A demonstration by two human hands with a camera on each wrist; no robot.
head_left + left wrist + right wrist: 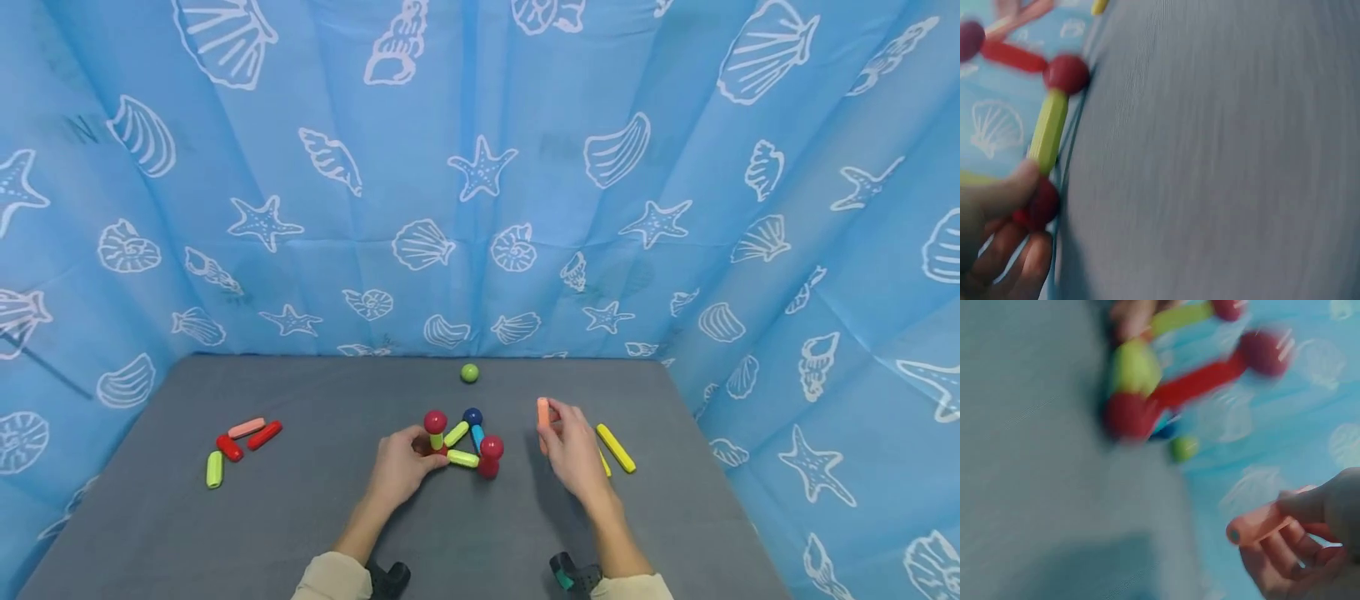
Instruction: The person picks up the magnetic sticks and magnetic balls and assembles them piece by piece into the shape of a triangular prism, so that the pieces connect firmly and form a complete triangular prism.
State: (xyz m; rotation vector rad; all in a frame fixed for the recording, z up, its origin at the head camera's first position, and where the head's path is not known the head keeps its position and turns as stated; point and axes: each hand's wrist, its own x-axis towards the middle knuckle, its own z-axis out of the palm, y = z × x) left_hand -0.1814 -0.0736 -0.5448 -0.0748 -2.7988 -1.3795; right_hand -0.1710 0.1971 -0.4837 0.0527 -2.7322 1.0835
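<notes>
Our left grip (401, 465) pinches a red ball (1046, 201) at a corner of the ball-and-stick frame (462, 458); well right of it, our right grip (572, 442) pinches an orange stick (543, 412). If the left grip slackened, or the orange stick knocked the upright red stick (1200, 383) between our grips, joints could pop loose.

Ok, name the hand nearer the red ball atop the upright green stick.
Left. The left hand grips just beneath the red ball; the right hand is farther off, to its right.
</notes>
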